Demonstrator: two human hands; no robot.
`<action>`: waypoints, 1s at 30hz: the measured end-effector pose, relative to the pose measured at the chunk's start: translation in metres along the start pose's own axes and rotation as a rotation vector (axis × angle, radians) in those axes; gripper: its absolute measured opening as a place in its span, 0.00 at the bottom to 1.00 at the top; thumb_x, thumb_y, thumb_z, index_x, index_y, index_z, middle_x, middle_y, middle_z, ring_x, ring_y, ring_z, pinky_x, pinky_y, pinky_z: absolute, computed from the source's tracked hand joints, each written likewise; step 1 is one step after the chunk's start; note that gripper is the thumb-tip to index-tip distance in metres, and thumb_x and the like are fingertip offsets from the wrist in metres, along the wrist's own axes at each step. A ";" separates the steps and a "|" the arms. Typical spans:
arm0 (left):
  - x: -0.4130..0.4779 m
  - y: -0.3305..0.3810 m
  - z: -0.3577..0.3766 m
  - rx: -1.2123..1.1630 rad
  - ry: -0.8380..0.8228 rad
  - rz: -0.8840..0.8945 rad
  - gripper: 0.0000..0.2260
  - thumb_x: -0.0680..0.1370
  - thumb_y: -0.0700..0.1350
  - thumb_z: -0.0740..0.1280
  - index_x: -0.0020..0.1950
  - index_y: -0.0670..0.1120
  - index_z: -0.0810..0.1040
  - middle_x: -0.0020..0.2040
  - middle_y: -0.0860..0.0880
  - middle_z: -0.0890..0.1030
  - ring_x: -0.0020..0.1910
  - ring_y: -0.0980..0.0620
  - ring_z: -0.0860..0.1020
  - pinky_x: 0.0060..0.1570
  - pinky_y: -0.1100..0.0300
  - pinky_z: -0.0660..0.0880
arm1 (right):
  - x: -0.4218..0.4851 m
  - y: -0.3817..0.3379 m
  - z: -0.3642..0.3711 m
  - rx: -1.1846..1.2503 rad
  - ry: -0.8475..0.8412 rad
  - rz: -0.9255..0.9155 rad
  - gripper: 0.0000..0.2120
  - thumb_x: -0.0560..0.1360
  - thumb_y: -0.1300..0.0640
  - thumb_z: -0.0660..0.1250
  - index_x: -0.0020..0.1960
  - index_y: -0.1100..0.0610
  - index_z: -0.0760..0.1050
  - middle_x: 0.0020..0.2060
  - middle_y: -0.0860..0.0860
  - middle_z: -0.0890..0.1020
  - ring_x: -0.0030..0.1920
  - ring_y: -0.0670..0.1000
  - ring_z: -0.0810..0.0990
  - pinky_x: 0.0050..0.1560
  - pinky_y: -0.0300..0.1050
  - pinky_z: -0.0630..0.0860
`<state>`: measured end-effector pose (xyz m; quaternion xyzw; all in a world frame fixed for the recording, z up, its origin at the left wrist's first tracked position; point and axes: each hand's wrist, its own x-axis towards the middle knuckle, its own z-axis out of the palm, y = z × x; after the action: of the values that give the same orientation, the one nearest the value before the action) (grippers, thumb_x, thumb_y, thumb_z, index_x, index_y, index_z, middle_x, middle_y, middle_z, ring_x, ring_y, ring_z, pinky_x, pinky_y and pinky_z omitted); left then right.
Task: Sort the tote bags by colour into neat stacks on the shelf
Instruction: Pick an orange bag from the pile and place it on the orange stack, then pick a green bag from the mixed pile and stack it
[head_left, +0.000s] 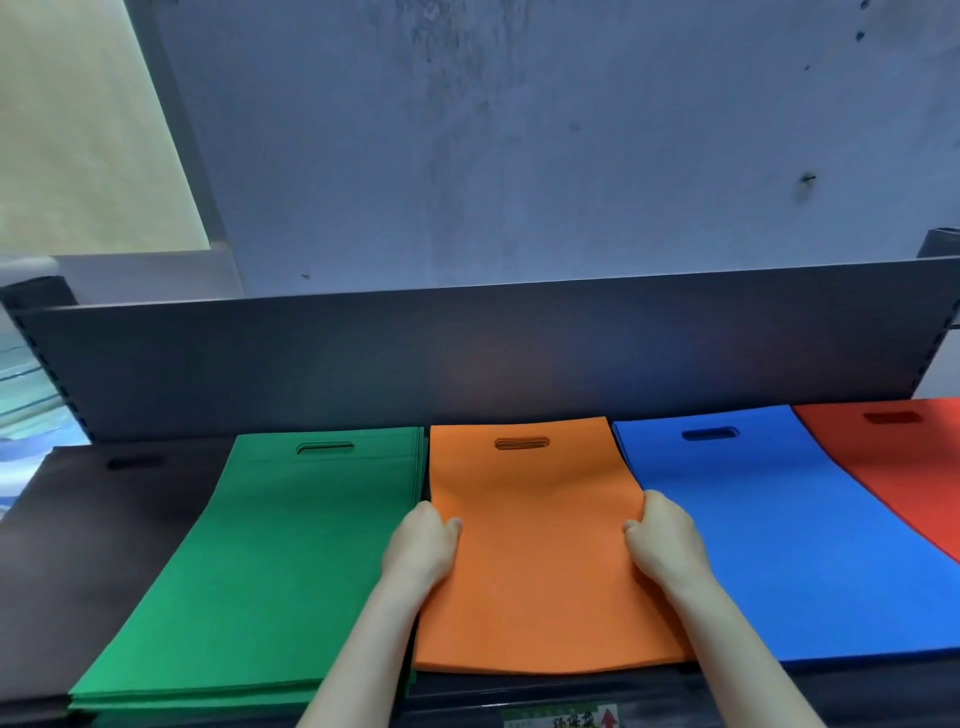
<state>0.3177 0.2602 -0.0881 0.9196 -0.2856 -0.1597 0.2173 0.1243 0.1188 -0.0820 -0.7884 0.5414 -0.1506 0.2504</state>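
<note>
Hands: left hand (423, 545) and right hand (662, 540), fingers curled, each gripping a side edge of the orange stack (535, 582).
Orange stack: flat on the shelf (545, 688), edges near square.
Neighbours: green (270, 561) then black (78, 545) to its left; blue (779, 545) then red (904, 467) to its right.
Progress: five colours separated; probably only straightening left.

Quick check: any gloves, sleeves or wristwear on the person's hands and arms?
None visible. The left hand and right hand are bare: no gloves, rings or watch. Both forearms are uncovered down to the frame's edge; no sleeve shows.
</note>
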 end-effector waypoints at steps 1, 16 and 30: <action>0.000 0.001 0.000 0.007 -0.005 -0.001 0.17 0.82 0.52 0.58 0.61 0.39 0.71 0.61 0.41 0.76 0.60 0.41 0.75 0.54 0.55 0.71 | 0.000 0.000 0.000 0.001 0.005 -0.004 0.04 0.77 0.61 0.60 0.49 0.61 0.70 0.43 0.54 0.76 0.41 0.54 0.74 0.39 0.46 0.71; -0.020 0.017 -0.013 0.167 0.177 0.020 0.13 0.79 0.52 0.65 0.51 0.42 0.71 0.53 0.44 0.79 0.53 0.42 0.77 0.42 0.57 0.68 | -0.012 -0.006 -0.010 -0.043 0.026 -0.092 0.06 0.76 0.57 0.63 0.47 0.58 0.68 0.41 0.51 0.75 0.41 0.54 0.74 0.39 0.46 0.70; -0.067 -0.013 -0.035 0.263 0.396 0.009 0.16 0.78 0.54 0.65 0.59 0.45 0.77 0.57 0.48 0.79 0.55 0.47 0.78 0.49 0.54 0.74 | -0.035 -0.040 0.003 -0.038 -0.067 -0.515 0.25 0.78 0.53 0.64 0.73 0.55 0.63 0.70 0.51 0.70 0.70 0.52 0.67 0.69 0.44 0.64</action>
<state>0.2859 0.3206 -0.0535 0.9521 -0.2597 0.0634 0.1484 0.1436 0.1629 -0.0609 -0.9093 0.3170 -0.1730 0.2068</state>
